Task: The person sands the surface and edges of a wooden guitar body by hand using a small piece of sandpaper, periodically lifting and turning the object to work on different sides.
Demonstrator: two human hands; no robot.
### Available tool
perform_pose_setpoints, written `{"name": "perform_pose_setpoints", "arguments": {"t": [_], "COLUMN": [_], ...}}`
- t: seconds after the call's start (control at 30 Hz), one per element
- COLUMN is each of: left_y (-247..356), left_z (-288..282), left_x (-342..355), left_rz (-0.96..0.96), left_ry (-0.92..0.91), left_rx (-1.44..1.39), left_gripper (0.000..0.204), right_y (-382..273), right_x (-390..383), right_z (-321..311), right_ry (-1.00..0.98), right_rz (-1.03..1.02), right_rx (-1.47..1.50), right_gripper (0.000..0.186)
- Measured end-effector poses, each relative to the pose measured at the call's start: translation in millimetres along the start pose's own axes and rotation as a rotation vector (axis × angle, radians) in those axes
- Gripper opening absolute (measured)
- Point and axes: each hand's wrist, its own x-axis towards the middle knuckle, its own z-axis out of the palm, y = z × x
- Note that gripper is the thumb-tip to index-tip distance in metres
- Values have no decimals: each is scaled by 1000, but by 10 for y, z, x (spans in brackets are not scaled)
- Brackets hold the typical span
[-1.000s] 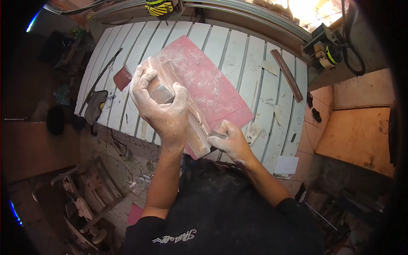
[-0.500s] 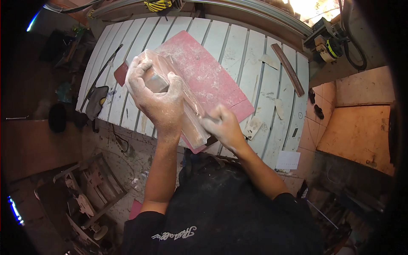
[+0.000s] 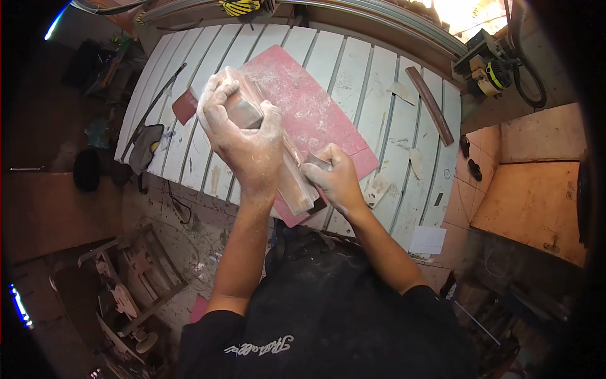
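A long, dust-covered wooden piece (image 3: pixel 297 192) slants over a red board (image 3: pixel 303 95), with its near end toward me. My left hand (image 3: pixel 240 139), white with dust, is closed around its far part. A squared block end (image 3: pixel 245 112) shows between the thumb and the fingers; whether it is part of the same piece, I cannot tell. At the right edge of the wood, my right hand (image 3: pixel 336 177) pinches a thin grey flat piece (image 3: pixel 319 162). Its kind cannot be made out. Pale dust lies scattered over the red board.
Beneath is a white slatted table (image 3: pixel 214 50). On it lie a dark wooden strip (image 3: pixel 429 104), pale scraps (image 3: pixel 415 162), a small reddish piece (image 3: pixel 185 107) and a thin dark rod (image 3: pixel 154 107). A metal rail (image 3: pixel 379 22) runs behind. A wooden frame (image 3: pixel 151 271) stands lower left.
My right hand was blurred by motion against the wood and now shows sharply, slightly higher and to the right. The left hand's grip stays the same; the view has shifted slightly.
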Motion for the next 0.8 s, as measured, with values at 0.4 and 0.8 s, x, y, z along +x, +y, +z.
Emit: {"name": "perform_pose_setpoints", "arguments": {"t": [0.4, 0.8], "left_y": [-13, 8], "left_z": [-41, -42], "left_x": [29, -11], "left_rz": [25, 27], "left_ry": [-10, -6], "left_rx": [-6, 1], "left_gripper": [48, 48], "right_y": [45, 121], "right_x": [-154, -104], "right_z": [20, -18], "right_ry": [-26, -64], "right_rz": [-4, -18], "right_rx": [157, 173], "right_gripper": [26, 22]}}
